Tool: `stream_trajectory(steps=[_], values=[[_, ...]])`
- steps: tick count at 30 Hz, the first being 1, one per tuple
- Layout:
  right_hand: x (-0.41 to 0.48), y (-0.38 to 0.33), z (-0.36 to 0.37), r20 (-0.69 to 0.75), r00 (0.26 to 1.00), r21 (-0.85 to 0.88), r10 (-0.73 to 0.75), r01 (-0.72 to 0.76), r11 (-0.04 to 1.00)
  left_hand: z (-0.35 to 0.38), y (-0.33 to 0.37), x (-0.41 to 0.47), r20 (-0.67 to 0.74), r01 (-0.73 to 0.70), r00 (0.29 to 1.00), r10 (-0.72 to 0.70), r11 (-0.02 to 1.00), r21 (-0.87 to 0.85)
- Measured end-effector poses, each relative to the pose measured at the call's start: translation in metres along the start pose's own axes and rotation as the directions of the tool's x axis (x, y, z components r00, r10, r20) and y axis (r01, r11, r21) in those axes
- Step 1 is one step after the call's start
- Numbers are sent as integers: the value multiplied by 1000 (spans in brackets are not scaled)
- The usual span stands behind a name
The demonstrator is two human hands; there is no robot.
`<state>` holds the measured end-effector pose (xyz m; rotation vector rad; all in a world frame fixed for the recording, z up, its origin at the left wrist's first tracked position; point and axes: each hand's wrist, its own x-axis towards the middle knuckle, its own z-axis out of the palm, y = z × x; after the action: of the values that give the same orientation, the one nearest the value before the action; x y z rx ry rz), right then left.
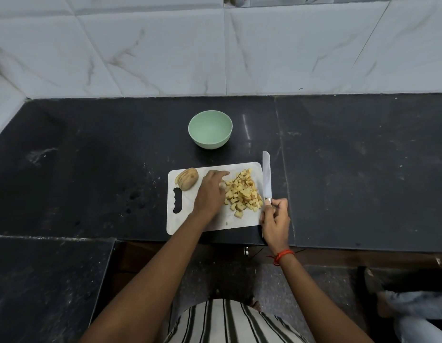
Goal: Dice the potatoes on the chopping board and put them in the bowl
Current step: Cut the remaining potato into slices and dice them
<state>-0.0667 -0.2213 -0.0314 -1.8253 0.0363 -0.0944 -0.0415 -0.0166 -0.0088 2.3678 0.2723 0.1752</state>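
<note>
One heap of potato dice [243, 191] awaits transfer: left hand [210, 194], fingers straight, should sweep it against the knife [266, 179] gripped by right hand [275, 220], then into bowl [211, 142].

Black stone countertop [91, 157], speckled, 1 seam right of centre. White marbled wall tiles [165, 45] behind it. Striped shirt [230, 323] at bottom edge; blue denim [418, 315] lower right.

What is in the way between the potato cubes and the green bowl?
Nothing that shows. Only bare chopping board and dark counter lie between the potato cubes and the empty bowl. The knife in the right hand is off to the side.
</note>
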Motion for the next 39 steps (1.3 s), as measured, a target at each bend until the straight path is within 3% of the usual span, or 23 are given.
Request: stream_trajectory(steps=[5,9,12,14,17,20,26,30,39], values=[[1,4,0,13,1000,-4,7,-7,1000,-14,-4,28,41,-129,992,122,917,377],[0,5,0,19,1000,6,8,-8,1000,-18,-18,35,148,-147,985,86,866,478],[1,5,-1,35,999,-3,13,-13,1000,-19,-21,28,119,-101,992,46,856,506],[0,5,-1,42,999,-11,16,-16,1000,-17,-24,15,64,-14,998,-18,884,467],[0,3,-1,47,999,-13,14,-13,1000,-13,-25,-14,-67,215,976,-205,958,188],[0,2,0,57,998,-28,8,-6,1000,-14,-23,-31,-116,337,935,-335,941,-1],[-1,0,1,68,997,-46,-22,25,999,-25,-49,-41,40,175,985,-171,976,-128],[-3,-4,1,80,996,-60,-38,43,997,-26,-53,-42,79,164,985,-153,973,-160],[-6,-10,0,87,996,-60,-36,42,997,-16,-38,-40,72,69,995,-75,994,86]])
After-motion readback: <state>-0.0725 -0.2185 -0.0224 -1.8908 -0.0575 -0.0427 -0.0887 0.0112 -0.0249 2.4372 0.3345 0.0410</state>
